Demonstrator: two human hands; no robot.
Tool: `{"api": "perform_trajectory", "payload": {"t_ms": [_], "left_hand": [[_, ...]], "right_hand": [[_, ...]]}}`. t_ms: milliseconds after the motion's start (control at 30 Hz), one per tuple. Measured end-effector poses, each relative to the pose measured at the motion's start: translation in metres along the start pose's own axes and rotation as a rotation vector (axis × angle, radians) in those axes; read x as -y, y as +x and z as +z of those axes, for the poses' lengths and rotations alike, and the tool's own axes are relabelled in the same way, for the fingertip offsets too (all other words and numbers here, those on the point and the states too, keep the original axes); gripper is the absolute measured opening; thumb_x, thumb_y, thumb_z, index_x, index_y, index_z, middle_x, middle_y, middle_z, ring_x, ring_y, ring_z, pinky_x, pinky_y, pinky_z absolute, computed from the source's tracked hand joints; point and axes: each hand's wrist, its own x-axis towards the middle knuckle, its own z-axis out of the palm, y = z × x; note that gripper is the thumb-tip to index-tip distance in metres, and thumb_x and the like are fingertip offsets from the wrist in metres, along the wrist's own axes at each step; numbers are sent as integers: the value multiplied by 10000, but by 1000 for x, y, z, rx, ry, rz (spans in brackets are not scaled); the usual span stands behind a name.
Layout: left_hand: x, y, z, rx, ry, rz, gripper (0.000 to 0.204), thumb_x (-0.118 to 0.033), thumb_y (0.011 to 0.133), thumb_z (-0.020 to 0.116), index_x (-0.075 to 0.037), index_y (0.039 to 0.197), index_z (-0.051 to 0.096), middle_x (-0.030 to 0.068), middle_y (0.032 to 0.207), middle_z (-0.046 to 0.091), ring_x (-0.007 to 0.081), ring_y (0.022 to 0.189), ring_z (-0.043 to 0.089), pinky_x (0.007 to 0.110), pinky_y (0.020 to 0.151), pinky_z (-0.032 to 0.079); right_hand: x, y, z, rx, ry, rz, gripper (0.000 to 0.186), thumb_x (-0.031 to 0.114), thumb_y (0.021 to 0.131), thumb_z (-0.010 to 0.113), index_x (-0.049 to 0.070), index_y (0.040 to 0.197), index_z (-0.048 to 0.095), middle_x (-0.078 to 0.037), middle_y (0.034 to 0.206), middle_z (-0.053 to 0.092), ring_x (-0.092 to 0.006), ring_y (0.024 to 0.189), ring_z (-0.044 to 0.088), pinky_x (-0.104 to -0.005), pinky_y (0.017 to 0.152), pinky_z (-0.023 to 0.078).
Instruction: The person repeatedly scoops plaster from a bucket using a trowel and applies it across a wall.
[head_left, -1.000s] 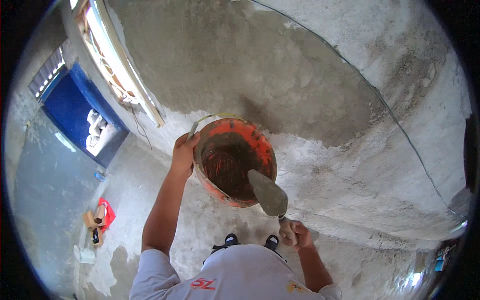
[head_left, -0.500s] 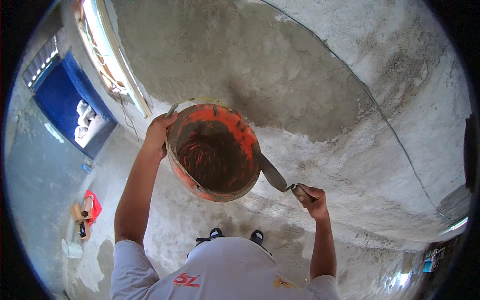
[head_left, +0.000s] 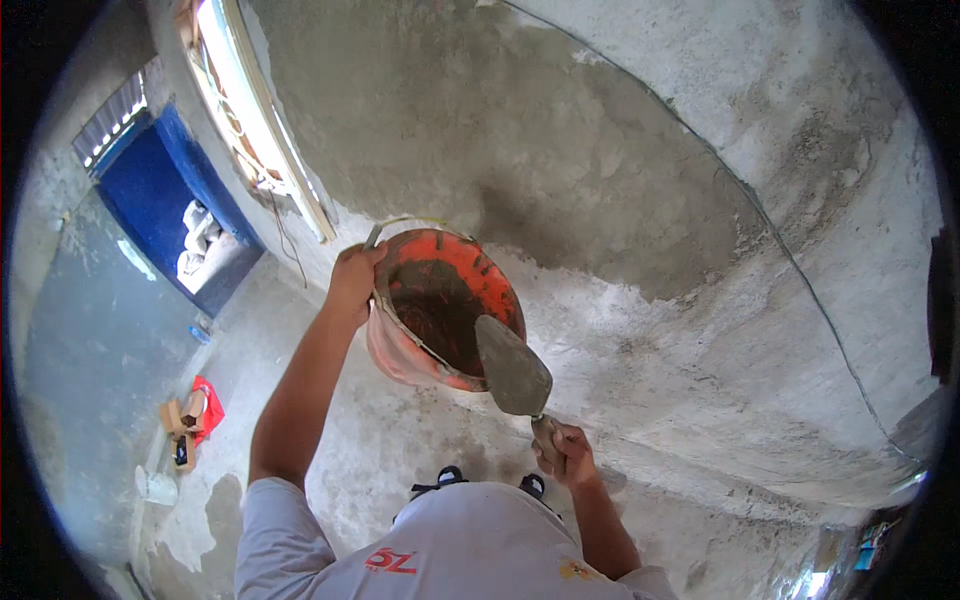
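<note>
My left hand (head_left: pixel 357 277) is closed on the rim of an orange bucket (head_left: pixel 492 283), close to where its wire handle joins. The bucket is held up off the floor and tilted, so its inside shows, smeared with dark grey mortar (head_left: pixel 435 300). My right hand (head_left: pixel 568 452) grips the handle of a trowel (head_left: pixel 516 368). The trowel's flat, mortar-coated blade crosses the bucket's near right rim, its tip over the opening. Whether the blade touches the rim, I cannot tell.
Ahead rises a wall with a darker patch of plaster (head_left: pixel 520 140) and a cable (head_left: pixel 745 185) running down it. To the left are a window frame (head_left: pixel 262 110), a blue doorway (head_left: pixel 150 185), cardboard boxes with a red bag (head_left: pixel 208 410) and a whitish bucket (head_left: pixel 156 486).
The trowel has swung from beside the bucket's right edge to over its opening, my right hand moving left and nearer. The bucket has shifted slightly right and tilted differently.
</note>
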Motion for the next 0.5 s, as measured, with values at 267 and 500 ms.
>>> {"api": "perform_trajectory", "payload": {"t_ms": [267, 500], "left_hand": [[47, -9, 1, 19, -223, 43, 269, -176, 967, 600, 40, 1121, 646, 94, 1026, 700, 202, 888, 666, 360, 804, 533], [109, -34, -4, -18, -253, 36, 243, -146, 974, 610, 48, 1117, 639, 112, 1014, 696, 231, 875, 677, 363, 795, 548]], "right_hand": [[47, -28, -16, 120, 351, -147, 468, 394, 970, 619, -12, 1196, 566, -131, 827, 610, -157, 470, 487, -312, 423, 413], [125, -88, -27, -343, -372, -672, 424, 376, 991, 614, -12, 1160, 586, -73, 855, 621, -159, 621, 578, -321, 544, 483]]}}
